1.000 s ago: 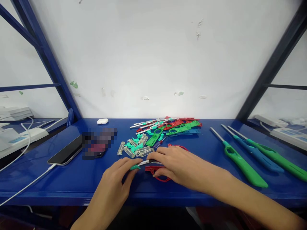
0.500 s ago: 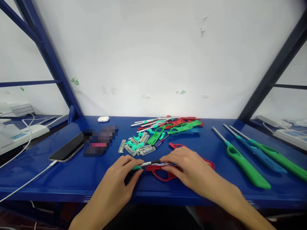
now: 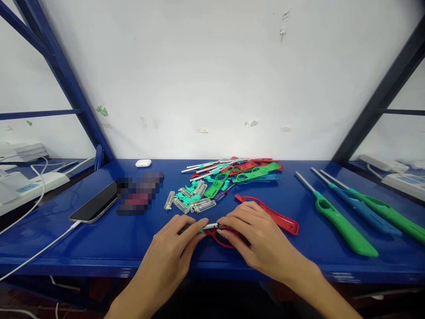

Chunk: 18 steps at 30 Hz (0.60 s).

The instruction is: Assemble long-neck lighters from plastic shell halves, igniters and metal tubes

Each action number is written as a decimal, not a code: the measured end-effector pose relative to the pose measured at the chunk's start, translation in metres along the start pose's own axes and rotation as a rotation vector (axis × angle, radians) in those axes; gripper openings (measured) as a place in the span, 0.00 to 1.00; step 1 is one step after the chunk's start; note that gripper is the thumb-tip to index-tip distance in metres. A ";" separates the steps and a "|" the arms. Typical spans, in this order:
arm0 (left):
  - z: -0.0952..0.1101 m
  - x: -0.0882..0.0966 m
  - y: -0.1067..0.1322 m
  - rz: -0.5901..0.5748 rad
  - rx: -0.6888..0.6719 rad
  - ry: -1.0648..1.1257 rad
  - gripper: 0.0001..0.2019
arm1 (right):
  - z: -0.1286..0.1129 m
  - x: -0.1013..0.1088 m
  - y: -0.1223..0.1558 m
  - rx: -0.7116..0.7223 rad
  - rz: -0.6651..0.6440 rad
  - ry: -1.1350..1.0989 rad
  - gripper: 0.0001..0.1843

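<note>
Near the table's front edge my left hand [image 3: 181,239] is closed, its fingertips pinching the silvery lighter tube [image 3: 210,226] by its green collar. My right hand [image 3: 257,232] is closed on the dark rear end of the same part. Directly under my fingers lies a red lighter handle half [image 3: 221,241], its trigger loop showing and the rest hidden by my right hand. A second red handle half [image 3: 280,219] lies just behind my right hand. Beyond my hands are several clear fuel tanks [image 3: 202,204] mixed with turquoise triggers [image 3: 188,199].
At the back lies a pile of green handle halves [image 3: 259,172], red ones and metal tubes [image 3: 201,167]. A purple screwdriver [image 3: 222,194] is beside it. Assembled lighters [image 3: 345,226] lie at right. A phone [image 3: 94,204] on a cable and a white earbud case [image 3: 143,163] are at left.
My left hand has moved right, closer to my right hand, along with the tube. The tube now sits lower against the red handle half, and less of that half shows.
</note>
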State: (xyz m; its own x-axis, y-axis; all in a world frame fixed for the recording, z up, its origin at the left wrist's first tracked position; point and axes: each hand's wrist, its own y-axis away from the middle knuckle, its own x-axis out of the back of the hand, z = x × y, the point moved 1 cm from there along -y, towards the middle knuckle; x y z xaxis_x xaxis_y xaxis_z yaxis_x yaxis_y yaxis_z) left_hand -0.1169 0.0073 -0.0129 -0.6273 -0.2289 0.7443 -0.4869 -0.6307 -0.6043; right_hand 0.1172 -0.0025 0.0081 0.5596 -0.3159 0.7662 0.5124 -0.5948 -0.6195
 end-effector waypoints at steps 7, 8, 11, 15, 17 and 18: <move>0.007 0.001 -0.001 0.017 -0.030 0.065 0.16 | 0.004 0.003 0.004 -0.029 0.049 -0.100 0.09; 0.007 0.001 -0.001 0.007 -0.023 0.079 0.17 | 0.005 0.003 0.004 -0.003 0.066 -0.091 0.10; 0.008 0.001 -0.001 -0.025 -0.010 0.108 0.19 | 0.007 0.004 0.006 0.089 0.121 -0.041 0.14; 0.008 0.001 -0.001 -0.049 0.010 0.138 0.20 | 0.009 0.005 0.008 0.147 0.139 0.011 0.17; 0.009 0.001 0.000 -0.052 0.014 0.142 0.20 | 0.009 0.005 0.008 0.162 0.133 0.033 0.18; 0.009 0.001 0.000 -0.054 0.012 0.136 0.20 | 0.008 0.005 0.008 0.172 0.130 0.053 0.18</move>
State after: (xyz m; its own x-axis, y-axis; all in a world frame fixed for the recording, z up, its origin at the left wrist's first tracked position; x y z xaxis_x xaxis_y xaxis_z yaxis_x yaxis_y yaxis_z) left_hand -0.1122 0.0005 -0.0096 -0.6777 -0.0920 0.7295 -0.5152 -0.6485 -0.5604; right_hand 0.1296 -0.0027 0.0050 0.5958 -0.4226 0.6830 0.5441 -0.4131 -0.7303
